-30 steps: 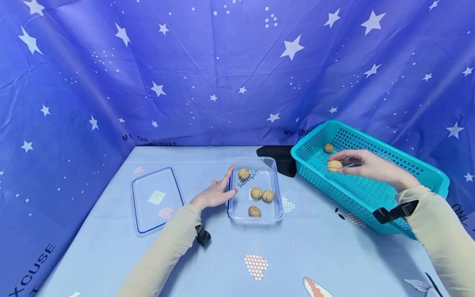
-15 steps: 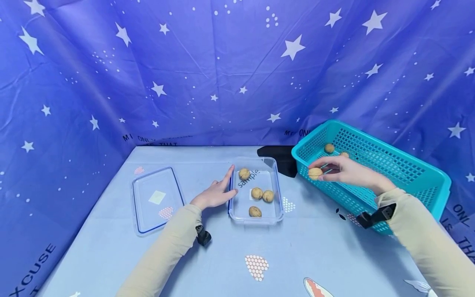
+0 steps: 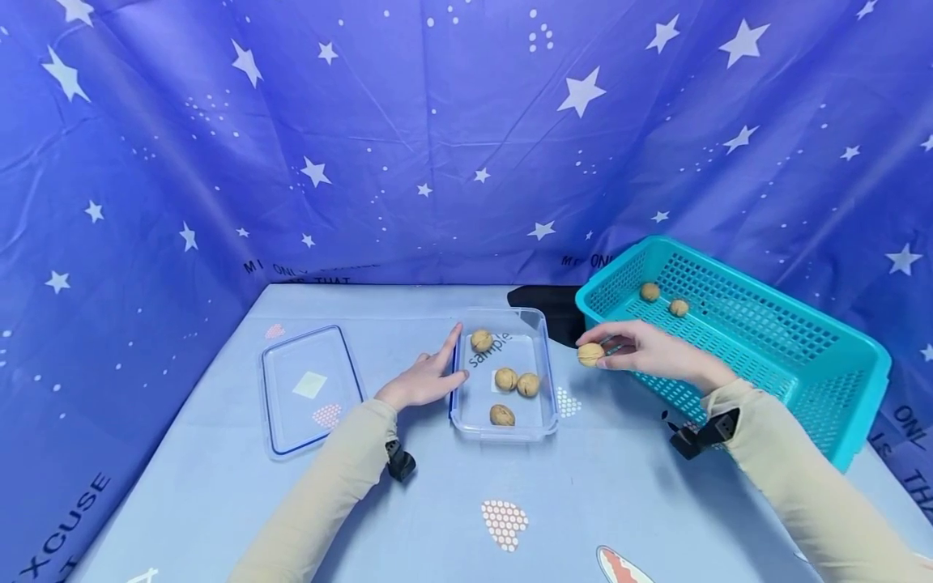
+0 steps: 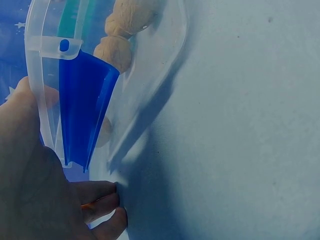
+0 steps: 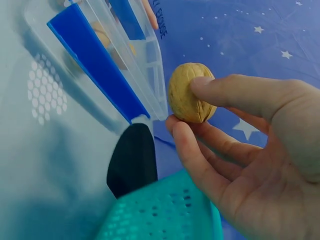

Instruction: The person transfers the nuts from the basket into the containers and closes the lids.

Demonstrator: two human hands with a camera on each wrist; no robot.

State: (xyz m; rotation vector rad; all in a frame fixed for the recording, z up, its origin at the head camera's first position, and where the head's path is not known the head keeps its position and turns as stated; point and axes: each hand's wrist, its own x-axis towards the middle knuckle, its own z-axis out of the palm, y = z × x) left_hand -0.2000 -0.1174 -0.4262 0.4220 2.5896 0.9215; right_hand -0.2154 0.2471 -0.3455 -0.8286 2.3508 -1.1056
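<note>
My right hand (image 3: 645,350) pinches a walnut (image 3: 590,355) between thumb and fingertips, in the air between the teal basket and the clear plastic container (image 3: 503,433). In the right wrist view, the thumb presses the side of this walnut (image 5: 187,95) and fingers support it from below. My left hand (image 3: 426,379) touches the container's left side with index finger and thumb spread along it; the left wrist view shows that hand (image 4: 37,175) beside a blue side clip (image 4: 82,107). Several walnuts (image 3: 506,379) lie inside the container. Two walnuts (image 3: 679,308) sit in the basket (image 3: 824,340).
A clear lid with a blue seal (image 3: 309,429) lies flat on the table, left of the container. Behind the container and basket is a black patch (image 3: 547,312) on the cloth. A blue star-patterned curtain (image 3: 430,146) closes off the back and sides.
My right hand has carried the walnut left, out from over the basket toward the container. A second walnut in the basket has come into sight. The left hand stays in place.
</note>
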